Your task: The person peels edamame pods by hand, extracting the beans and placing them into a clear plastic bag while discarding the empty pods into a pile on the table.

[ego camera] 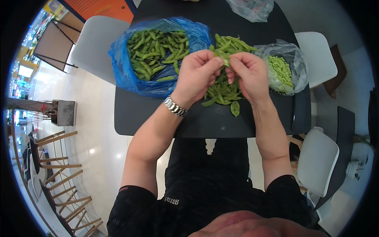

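Between my left hand (197,75) and my right hand (251,72) is a green bean pod (225,60), pinched by the thumbs and fingers of both. Parts of it are hidden behind the fingertips. Below and behind my hands lies a heap of flattened pods (223,91) on the black table (148,115). Farther back is a pile of plump pods (232,43). To the left, a blue plastic bag (125,75) stands spread wide around many whole pods (149,54). At the right, a clear plastic bag (299,71) holds shelled green beans (279,70).
A crumpled clear plastic bag (253,10) lies at the table's far end. A dark flat object (299,114) is at its right edge. White chairs (97,47) stand on both sides. An orange cabinet (103,10) is at the far left, with a planter (64,112) on the floor.
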Action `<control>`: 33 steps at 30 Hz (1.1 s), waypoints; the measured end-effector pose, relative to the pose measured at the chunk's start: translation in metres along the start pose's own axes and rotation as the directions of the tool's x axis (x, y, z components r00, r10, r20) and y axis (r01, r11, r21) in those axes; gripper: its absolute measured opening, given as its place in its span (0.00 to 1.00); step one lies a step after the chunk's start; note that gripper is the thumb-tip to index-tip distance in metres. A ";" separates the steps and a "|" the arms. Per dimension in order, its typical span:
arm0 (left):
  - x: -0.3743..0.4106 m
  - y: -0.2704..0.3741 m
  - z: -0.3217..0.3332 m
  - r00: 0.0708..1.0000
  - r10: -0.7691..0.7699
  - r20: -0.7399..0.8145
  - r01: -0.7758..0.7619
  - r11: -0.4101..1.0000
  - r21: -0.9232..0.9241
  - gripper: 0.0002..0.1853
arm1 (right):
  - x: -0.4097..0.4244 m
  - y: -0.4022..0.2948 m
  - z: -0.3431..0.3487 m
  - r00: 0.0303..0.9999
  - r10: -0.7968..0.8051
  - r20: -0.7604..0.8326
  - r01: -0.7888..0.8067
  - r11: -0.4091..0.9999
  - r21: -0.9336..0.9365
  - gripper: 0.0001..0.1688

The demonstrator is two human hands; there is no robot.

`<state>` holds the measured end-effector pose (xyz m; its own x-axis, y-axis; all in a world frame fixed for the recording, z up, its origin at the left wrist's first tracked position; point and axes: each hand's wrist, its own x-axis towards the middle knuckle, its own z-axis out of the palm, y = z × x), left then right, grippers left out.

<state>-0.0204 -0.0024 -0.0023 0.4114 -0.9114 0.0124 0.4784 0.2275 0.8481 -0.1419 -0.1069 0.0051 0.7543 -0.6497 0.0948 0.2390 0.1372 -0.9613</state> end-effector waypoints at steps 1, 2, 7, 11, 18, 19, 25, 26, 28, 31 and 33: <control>0.001 0.001 -0.001 0.999 -0.043 0.021 0.045 0.996 -0.071 0.08 | -0.001 -0.001 -0.001 1.000 -0.001 -0.008 0.001 0.999 -0.042 0.07; 0.003 0.001 -0.002 0.997 -0.068 0.043 0.072 0.992 -0.103 0.08 | -0.002 -0.003 -0.003 1.000 -0.002 -0.014 0.001 0.996 -0.085 0.07; 0.004 -0.003 -0.008 0.999 -0.031 0.028 0.032 0.997 -0.067 0.07 | -0.002 0.003 0.008 0.877 -0.473 0.089 0.423 0.669 -0.612 0.03; 0.004 -0.003 -0.007 1.000 -0.014 0.003 0.014 1.000 -0.002 0.08 | -0.001 0.006 0.005 0.878 -0.464 0.119 0.435 0.670 -0.602 0.02; 0.004 0.004 -0.007 0.980 -0.172 0.095 0.186 0.970 -0.158 0.05 | -0.002 0.004 0.001 0.968 -0.251 0.004 0.235 0.902 -0.363 0.03; 0.004 0.005 -0.007 0.983 -0.166 0.081 0.177 0.972 -0.156 0.04 | -0.001 0.005 0.001 0.957 -0.288 0.003 0.266 0.879 -0.396 0.03; 0.006 0.002 -0.013 0.992 -0.120 0.041 0.125 0.980 -0.155 0.02 | 0.002 0.010 0.000 0.900 -0.435 0.017 0.380 0.765 -0.521 0.04; 0.006 0.002 -0.013 0.992 -0.122 0.012 0.122 0.977 -0.174 0.01 | 0.002 0.010 -0.001 0.898 -0.439 0.016 0.380 0.758 -0.530 0.05; 0.006 0.002 -0.013 0.993 -0.117 -0.025 0.109 0.968 -0.225 0.01 | 0.002 0.009 -0.001 0.906 -0.423 -0.030 0.353 0.792 -0.498 0.06; 0.006 0.003 -0.011 0.997 -0.066 -0.043 0.052 0.964 -0.260 0.01 | 0.003 0.009 -0.002 0.866 -0.500 -0.003 0.400 0.695 -0.598 0.08; 0.007 -0.001 -0.009 0.999 0.012 -0.042 -0.020 0.978 -0.207 0.01 | 0.003 0.010 -0.002 0.836 -0.548 0.040 0.436 0.617 -0.655 0.10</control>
<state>-0.0113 -0.0056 -0.0079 0.4496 -0.8933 -0.0001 0.6201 0.3120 0.7198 -0.1382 -0.1090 -0.0046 0.5237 -0.5883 0.6162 0.0762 -0.6881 -0.7216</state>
